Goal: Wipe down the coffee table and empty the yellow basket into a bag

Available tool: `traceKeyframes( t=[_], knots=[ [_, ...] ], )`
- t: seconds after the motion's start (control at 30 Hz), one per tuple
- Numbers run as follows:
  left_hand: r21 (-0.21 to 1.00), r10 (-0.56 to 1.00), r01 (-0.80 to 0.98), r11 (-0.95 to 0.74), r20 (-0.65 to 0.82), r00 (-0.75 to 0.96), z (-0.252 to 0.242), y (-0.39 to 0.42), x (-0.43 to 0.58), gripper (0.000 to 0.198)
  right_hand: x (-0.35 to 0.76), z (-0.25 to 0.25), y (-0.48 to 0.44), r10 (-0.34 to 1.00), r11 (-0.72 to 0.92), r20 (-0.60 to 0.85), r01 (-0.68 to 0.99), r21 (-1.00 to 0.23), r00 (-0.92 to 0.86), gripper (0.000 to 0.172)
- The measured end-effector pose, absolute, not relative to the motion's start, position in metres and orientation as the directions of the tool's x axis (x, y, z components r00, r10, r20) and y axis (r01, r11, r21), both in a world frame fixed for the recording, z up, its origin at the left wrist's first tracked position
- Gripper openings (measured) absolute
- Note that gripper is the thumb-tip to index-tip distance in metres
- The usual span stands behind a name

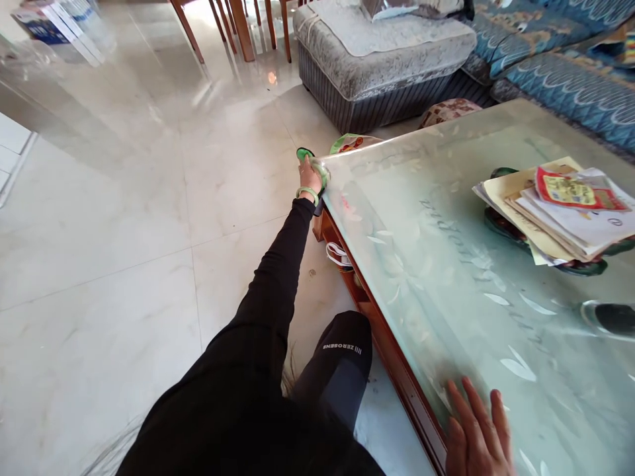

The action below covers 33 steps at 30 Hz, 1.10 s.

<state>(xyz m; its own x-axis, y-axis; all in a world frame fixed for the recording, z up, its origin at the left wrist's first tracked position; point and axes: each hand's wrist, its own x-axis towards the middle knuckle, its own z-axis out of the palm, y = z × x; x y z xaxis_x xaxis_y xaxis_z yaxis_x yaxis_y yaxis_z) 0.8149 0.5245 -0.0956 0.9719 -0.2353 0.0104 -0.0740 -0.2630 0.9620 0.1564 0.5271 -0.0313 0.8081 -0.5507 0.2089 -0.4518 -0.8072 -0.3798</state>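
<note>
At the bench's (397,178) far left corner, the left hand (310,177) seems to have its grip closed round a green thing (303,153) — fingers partly hidden. The right hand (479,426) lies near, flat, fingers slightly spread, holding nothing — probably steadying that long reach.

Papers (590,223) on table (421,198), ottoman (381,69) behind, sofa (570,92) right

One table (431,311), one paper stack (560,218), one bangle (308,192) show.
</note>
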Motion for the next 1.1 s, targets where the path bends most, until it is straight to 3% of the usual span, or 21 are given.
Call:
traceKeyframes(
  t=[0.1, 0.4, 0.77, 0.93, 1.1],
  knots=[
    [0.930, -0.214, -0.097, -0.354, 0.020, 0.977, -0.100, 0.529, 0.788, 0.071, 0.157, -0.031, 0.526, -0.540, -0.810, 0.226, -0.426, -0.403, 0.811, 0.050],
    [0.772, -0.404, -0.481, -0.415, 0.317, 0.858, -0.115, 0.546, 0.647, 0.059, 0.163, -0.029, 0.527, -0.556, -0.790, 0.214, -0.431, -0.436, 0.803, 0.054],
    [0.597, -0.606, -0.755, -0.270, 0.504, 0.615, -0.111, 0.584, 0.422, 0.080, 0.163, -0.028, 0.524, -0.502, -0.828, 0.259, -0.373, -0.419, 0.825, 0.060],
    [0.567, -0.590, -0.796, -0.212, 0.575, 0.567, -0.118, 0.586, 0.478, 0.059, 0.162, -0.025, 0.523, -0.482, -0.838, 0.272, -0.346, -0.422, 0.833, 0.063],
    [0.628, -0.561, -0.742, -0.236, 0.536, 0.632, -0.129, 0.575, 0.617, 0.072, 0.163, -0.025, 0.524, -0.484, -0.835, 0.271, -0.347, -0.427, 0.832, 0.063]
  ],
)
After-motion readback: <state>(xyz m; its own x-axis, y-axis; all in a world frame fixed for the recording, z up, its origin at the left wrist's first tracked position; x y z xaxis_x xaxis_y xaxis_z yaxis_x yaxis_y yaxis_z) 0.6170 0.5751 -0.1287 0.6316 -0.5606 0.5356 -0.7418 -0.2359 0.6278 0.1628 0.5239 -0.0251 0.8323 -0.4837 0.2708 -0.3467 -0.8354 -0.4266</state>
